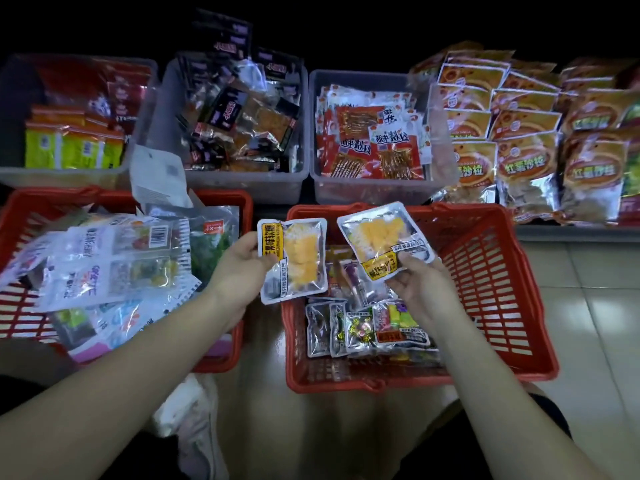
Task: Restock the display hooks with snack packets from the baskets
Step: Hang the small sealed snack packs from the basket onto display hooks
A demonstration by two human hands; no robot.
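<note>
Head view: the left hand point(239, 268) grips a yellow-filled snack packet point(298, 261) by its side edge, thumb curled over the printed strip and fingers behind. The right hand point(419, 282) pinches a matching packet point(384, 237) by its lower edge, holding it tilted. Both packets hang just above the red basket point(491, 278); beneath the right hand its floor holds a small heap of mixed packets point(367, 327). Outside the left hand sits a second red basket point(14, 223) piled with larger clear bags point(114, 271). Beyond both hands stand clear bins point(374, 194) of other snacks and stacked orange bags point(526, 168). No display hooks are in view.

To do this step well, I judge the two packets should be turned the same way up, faces forward, then gathered into one hand with their top edges aligned for hanging. Gripping the sealed edges rather than the soft filling seems wise, since the glossy film may slip.
</note>
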